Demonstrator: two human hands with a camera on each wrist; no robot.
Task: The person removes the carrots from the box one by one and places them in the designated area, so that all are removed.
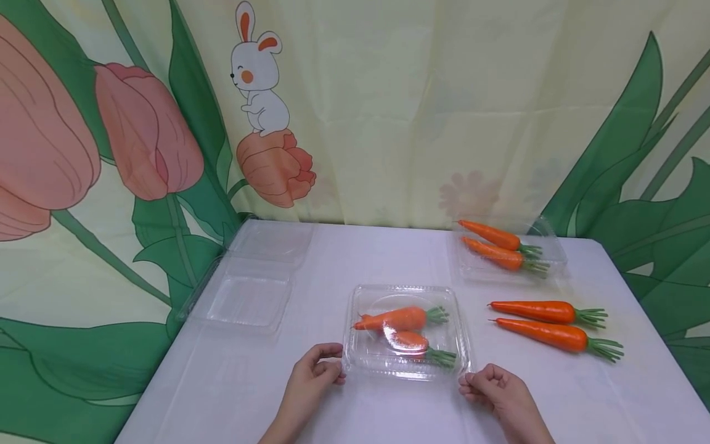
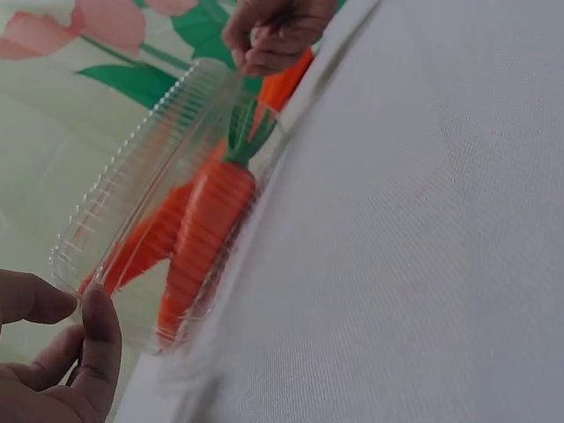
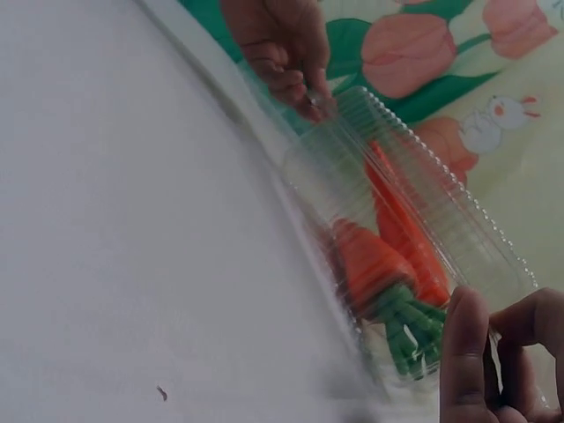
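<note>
In the head view a clear plastic clamshell box sits on the table, its lid down over two carrots, an upper one and a lower one, with green stems pointing right. My left hand pinches the box's near left corner between thumb and fingers. At the near right corner, my right hand pinches the rim. The left wrist view shows the left fingers at the ridged rim. From the right wrist, the right thumb presses by the opposite corner.
Right of the box lie two loose carrots, one behind the other. Another clear box at the back right holds two carrots. A bare clamshell stands open at the left. A printed curtain hangs behind the table.
</note>
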